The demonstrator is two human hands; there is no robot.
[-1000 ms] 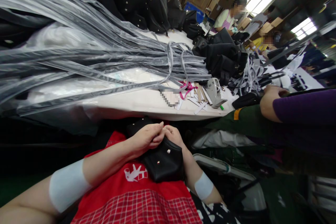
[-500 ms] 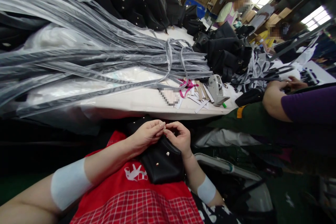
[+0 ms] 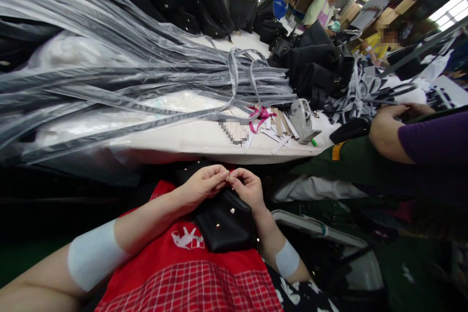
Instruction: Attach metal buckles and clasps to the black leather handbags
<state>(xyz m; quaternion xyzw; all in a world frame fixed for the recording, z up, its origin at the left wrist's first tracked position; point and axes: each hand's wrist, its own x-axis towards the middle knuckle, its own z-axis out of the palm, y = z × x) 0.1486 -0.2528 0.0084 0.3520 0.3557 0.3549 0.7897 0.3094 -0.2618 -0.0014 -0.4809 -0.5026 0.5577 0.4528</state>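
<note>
A black leather-like bag (image 3: pixel 228 229) with small shiny metal studs lies on my lap, against a red apron (image 3: pixel 183 253). Above its upper edge my left hand (image 3: pixel 208 180) is closed in a pinch, thumb against fingers. My right hand (image 3: pixel 248 187) pinches right beside it, and the fingertips of both hands meet. Whatever sits between the fingertips is too small and too covered to make out. Part of the bag is hidden behind my hands and left forearm.
Long plastic-wrapped grey straps (image 3: pixel 164 78) spread over the white table (image 3: pixel 183 141). A grey tape dispenser (image 3: pixel 303 122), a pink ribbon (image 3: pixel 260 118) and paper strips (image 3: pixel 280 139) lie near its edge. Black bags (image 3: pixel 310 63) stand behind. A co-worker's purple sleeve (image 3: pixel 435 139) is at right.
The view has shifted slightly. My hands stay pinched together over the bag, with hardly any movement. The co-worker's hands at right have moved a little.
</note>
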